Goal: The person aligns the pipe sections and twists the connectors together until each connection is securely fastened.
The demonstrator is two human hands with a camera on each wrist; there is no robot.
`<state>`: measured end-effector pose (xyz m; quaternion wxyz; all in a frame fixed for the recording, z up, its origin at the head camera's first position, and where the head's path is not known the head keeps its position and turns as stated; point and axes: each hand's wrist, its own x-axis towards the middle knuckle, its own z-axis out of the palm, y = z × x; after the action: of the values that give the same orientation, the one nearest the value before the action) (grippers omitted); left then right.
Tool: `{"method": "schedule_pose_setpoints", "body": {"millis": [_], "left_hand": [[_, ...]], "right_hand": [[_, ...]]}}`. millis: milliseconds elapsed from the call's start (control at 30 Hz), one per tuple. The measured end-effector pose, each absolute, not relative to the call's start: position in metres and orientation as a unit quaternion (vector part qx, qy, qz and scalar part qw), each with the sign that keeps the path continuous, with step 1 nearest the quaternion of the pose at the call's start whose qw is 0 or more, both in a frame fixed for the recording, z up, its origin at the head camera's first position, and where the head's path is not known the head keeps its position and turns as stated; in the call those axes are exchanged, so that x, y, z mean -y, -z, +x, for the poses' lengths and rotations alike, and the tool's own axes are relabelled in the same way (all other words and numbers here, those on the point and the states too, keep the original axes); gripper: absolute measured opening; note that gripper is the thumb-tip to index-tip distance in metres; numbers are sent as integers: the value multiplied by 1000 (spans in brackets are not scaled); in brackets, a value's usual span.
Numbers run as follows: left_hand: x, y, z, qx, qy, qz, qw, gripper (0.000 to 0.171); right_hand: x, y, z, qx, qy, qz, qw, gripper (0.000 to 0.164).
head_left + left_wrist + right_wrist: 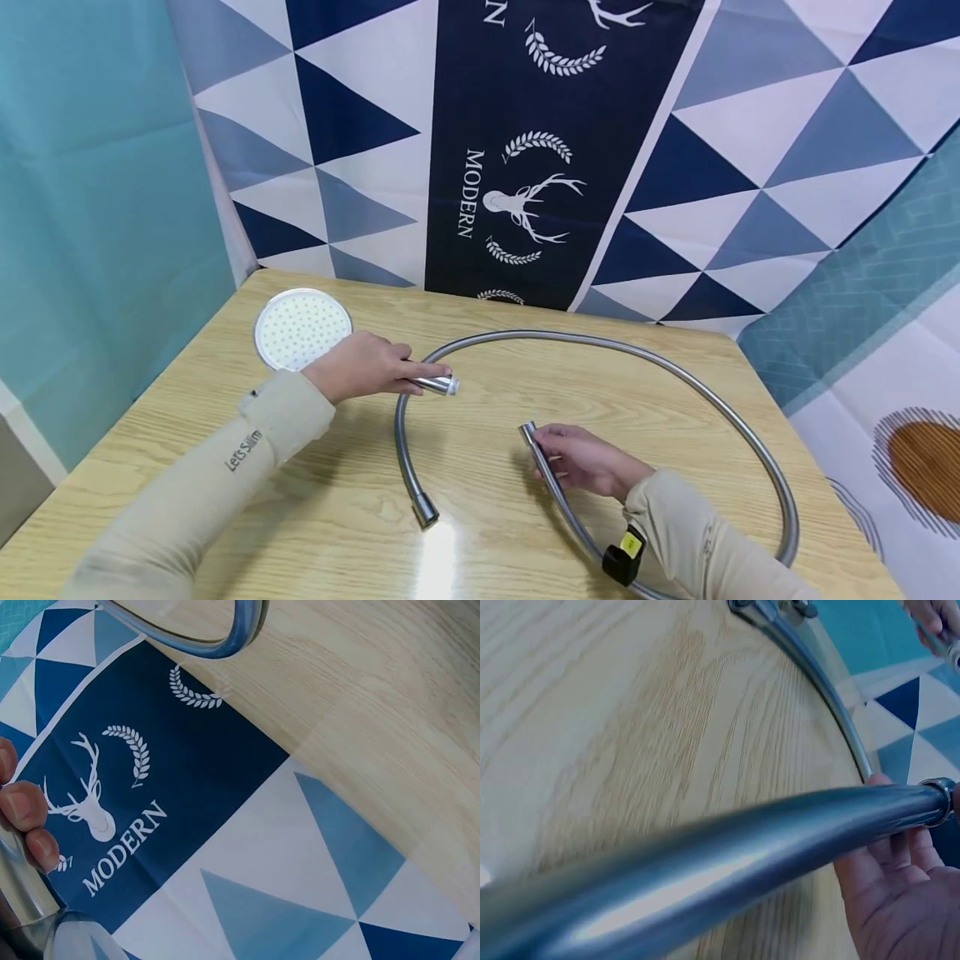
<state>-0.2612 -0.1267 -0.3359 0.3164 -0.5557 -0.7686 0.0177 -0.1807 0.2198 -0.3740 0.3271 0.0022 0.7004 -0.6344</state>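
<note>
In the head view my left hand (363,365) grips a chrome shower head by its handle (433,383). Its round white spray face (302,327) is turned up at the left, and the handle's threaded tip points right. Fingertips (24,806) curl over the shiny metal in the left wrist view. A flexible metal shower hose (600,338) loops over the table. My right hand (588,460) pinches it just behind one end fitting (528,428), which is lifted toward the shower head and apart from it. The hose's other end (425,510) lies on the wood between both hands.
The light wooden table (480,467) runs back to a patterned blue and white curtain (367,108). Teal cloth (97,208) hangs on the left. A black band with a yellow label (626,554) sits at my right wrist, beside the hose.
</note>
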Motion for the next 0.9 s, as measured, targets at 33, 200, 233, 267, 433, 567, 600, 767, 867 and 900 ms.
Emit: {"method": "schedule_pose_setpoints", "body": {"millis": [33,200,233,267,433,567,600,767,867,900], "left_hand": [[127,335,-261,769,-14,-558,310,37],[126,335,-261,769,-12,-564,299,44],[125,336,-261,770,-10,-565,298,47],[125,336,-261,771,-10,-565,295,47],[122,340,-257,785,-27,-563,258,42],[119,341,-255,791,-38,-561,242,43],[118,342,-255,791,-35,-561,243,43],[120,340,-255,783,-30,-564,261,41],[120,338,-254,777,-25,-568,271,42],[120,338,-254,775,-25,-570,272,42]], "right_hand": [[-218,373,-180,-694,642,-3,327,16],[-209,370,-178,-662,685,-12,303,10],[-206,371,-178,-660,691,-10,295,10],[-203,371,-178,-660,695,-6,287,11],[-187,372,-175,-701,673,17,235,18],[-176,370,-173,-738,644,13,201,24],[-174,369,-172,-743,642,15,190,24],[-165,370,-171,-728,671,33,136,16],[-163,368,-171,-717,685,36,121,14],[-163,368,-170,-718,685,35,118,15]]}}
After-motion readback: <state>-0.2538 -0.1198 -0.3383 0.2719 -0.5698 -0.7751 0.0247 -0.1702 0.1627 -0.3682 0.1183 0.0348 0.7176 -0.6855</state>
